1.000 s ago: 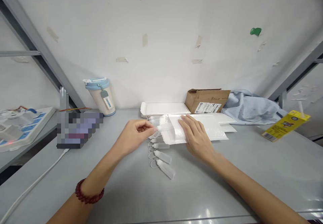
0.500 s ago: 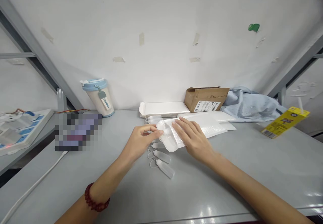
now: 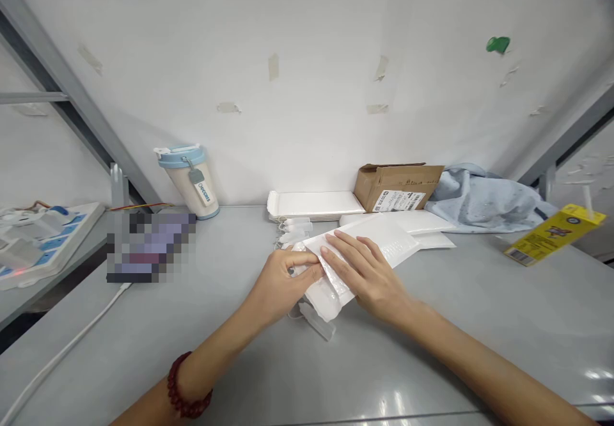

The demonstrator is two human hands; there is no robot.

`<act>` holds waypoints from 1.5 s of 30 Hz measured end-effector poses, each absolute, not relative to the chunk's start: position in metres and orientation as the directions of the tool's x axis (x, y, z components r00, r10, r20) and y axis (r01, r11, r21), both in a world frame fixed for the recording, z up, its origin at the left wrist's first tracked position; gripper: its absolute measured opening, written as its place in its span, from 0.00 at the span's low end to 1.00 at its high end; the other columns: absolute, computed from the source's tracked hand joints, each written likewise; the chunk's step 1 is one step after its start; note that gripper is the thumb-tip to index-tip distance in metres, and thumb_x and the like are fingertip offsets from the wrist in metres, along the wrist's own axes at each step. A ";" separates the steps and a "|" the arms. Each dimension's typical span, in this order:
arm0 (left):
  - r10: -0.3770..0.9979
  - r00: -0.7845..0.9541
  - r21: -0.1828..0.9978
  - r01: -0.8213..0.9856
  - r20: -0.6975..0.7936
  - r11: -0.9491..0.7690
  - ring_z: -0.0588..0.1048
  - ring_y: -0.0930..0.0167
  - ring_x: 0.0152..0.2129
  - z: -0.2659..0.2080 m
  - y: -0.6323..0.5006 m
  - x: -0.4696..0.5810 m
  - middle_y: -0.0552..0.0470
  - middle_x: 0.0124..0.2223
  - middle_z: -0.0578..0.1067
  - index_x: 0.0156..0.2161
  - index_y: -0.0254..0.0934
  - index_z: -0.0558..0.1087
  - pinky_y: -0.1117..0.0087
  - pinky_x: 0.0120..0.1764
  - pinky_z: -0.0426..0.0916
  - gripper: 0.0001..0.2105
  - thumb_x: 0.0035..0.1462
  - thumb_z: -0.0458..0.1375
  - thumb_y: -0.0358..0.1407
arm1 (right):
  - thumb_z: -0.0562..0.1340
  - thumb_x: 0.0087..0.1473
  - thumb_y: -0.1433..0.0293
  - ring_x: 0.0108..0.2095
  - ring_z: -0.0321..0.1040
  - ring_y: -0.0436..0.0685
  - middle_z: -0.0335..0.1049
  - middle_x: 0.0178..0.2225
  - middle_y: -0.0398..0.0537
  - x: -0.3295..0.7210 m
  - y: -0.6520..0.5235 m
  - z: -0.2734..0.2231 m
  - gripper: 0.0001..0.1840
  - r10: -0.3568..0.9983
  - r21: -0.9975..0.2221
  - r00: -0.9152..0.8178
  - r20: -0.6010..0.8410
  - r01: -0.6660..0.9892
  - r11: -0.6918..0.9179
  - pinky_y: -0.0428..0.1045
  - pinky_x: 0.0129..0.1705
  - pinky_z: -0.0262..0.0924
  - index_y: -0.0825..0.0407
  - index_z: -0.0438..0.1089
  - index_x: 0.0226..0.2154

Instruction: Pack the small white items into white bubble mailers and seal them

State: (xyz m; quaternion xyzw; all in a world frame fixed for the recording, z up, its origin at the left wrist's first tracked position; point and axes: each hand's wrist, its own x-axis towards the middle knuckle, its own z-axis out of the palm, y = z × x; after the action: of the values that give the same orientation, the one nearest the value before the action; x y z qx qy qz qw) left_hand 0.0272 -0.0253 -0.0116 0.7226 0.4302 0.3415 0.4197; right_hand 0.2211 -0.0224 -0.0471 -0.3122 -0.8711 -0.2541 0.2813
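Observation:
A white padded bubble mailer [image 3: 381, 237] lies slanted between my hands, its open flap end towards the left. My left hand [image 3: 285, 282] pinches thumb and index finger together at the mailer's mouth. Across the top of the mailer lie the long fingers of my right hand [image 3: 362, 272]; its thumb is out of sight, apparently beneath. Under the flap, a small translucent squeeze bottle [image 3: 317, 322] with a white cap rests on the table, and other bottles there are covered. Several more small bottles [image 3: 295, 226] lie behind my left hand.
Along the wall stand a stack of white mailers [image 3: 316, 203], a cardboard box [image 3: 400, 183] and a crumpled blue cloth [image 3: 484, 199]. A yellow drink carton [image 3: 554, 234] is at right. Leftward are a tumbler [image 3: 189, 183], a blurred-out phone [image 3: 151, 247] and a power strip [image 3: 52, 240].
Both hands and the mailer have come slightly nearer to me, and the flap end now covers bottles that showed before. My left fingers have shifted further in at the mailer's mouth.

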 end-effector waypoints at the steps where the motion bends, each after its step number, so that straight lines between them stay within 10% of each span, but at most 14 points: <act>1: 0.909 0.400 0.908 0.324 0.122 -0.264 0.66 0.72 0.24 -0.011 -0.026 0.027 0.54 0.25 0.71 0.26 0.36 0.75 0.73 0.29 0.62 0.13 0.54 0.52 0.39 | 0.49 0.58 0.79 0.58 0.54 0.63 0.62 0.54 0.62 0.221 -0.023 -0.046 0.24 0.394 0.267 -0.647 0.653 0.683 0.680 0.59 0.49 0.57 0.56 0.55 0.57; 20: 0.978 0.111 0.853 0.479 0.177 -0.208 0.59 0.76 0.21 -0.016 -0.029 0.036 0.57 0.19 0.59 0.14 0.34 0.61 0.74 0.25 0.54 0.15 0.49 0.52 0.34 | 0.51 0.56 0.80 0.56 0.57 0.62 0.63 0.53 0.61 0.216 -0.029 -0.048 0.22 0.318 0.316 -0.690 0.651 0.627 0.712 0.58 0.48 0.58 0.58 0.59 0.53; 26: 0.973 0.232 0.966 0.245 0.019 -0.078 0.67 0.74 0.22 -0.012 -0.022 0.031 0.55 0.24 0.70 0.31 0.33 0.74 0.74 0.26 0.63 0.09 0.50 0.55 0.37 | 0.49 0.56 0.81 0.55 0.57 0.60 0.65 0.51 0.60 0.223 -0.019 -0.049 0.21 0.338 0.312 -0.663 0.668 0.662 0.681 0.58 0.49 0.57 0.59 0.60 0.52; 34: 0.977 0.139 0.982 0.075 0.164 -0.175 0.74 0.72 0.27 -0.013 -0.030 0.035 0.53 0.30 0.74 0.52 0.36 0.61 0.71 0.30 0.71 0.19 0.57 0.53 0.40 | 0.52 0.52 0.78 0.54 0.59 0.64 0.64 0.51 0.64 0.231 -0.015 -0.049 0.22 0.379 0.225 -0.633 0.675 0.666 0.711 0.60 0.48 0.56 0.57 0.60 0.51; 38: 0.883 0.133 0.837 0.282 0.450 -0.469 0.73 0.71 0.37 -0.027 -0.035 0.039 0.48 0.41 0.72 0.53 0.38 0.56 0.70 0.36 0.71 0.18 0.57 0.51 0.32 | 0.52 0.53 0.77 0.55 0.57 0.64 0.63 0.52 0.63 0.231 -0.018 -0.045 0.22 0.401 0.212 -0.633 0.662 0.671 0.710 0.61 0.49 0.55 0.58 0.59 0.52; 45: 0.482 0.454 0.214 0.523 0.750 -0.825 0.65 0.64 0.49 -0.044 -0.026 0.040 0.41 0.49 0.67 0.49 0.34 0.64 0.59 0.49 0.65 0.16 0.55 0.50 0.21 | 0.58 0.53 0.73 0.52 0.62 0.64 0.67 0.47 0.64 0.228 -0.018 -0.044 0.03 0.269 0.197 -0.572 0.775 0.624 0.756 0.60 0.44 0.58 0.54 0.64 0.34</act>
State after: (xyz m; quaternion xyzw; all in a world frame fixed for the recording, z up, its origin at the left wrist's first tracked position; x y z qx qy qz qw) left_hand 0.0396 -0.0257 -0.0438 0.8522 0.2949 0.4315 -0.0239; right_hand 0.2284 -0.0177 -0.0436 -0.2609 -0.8556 -0.2319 0.3822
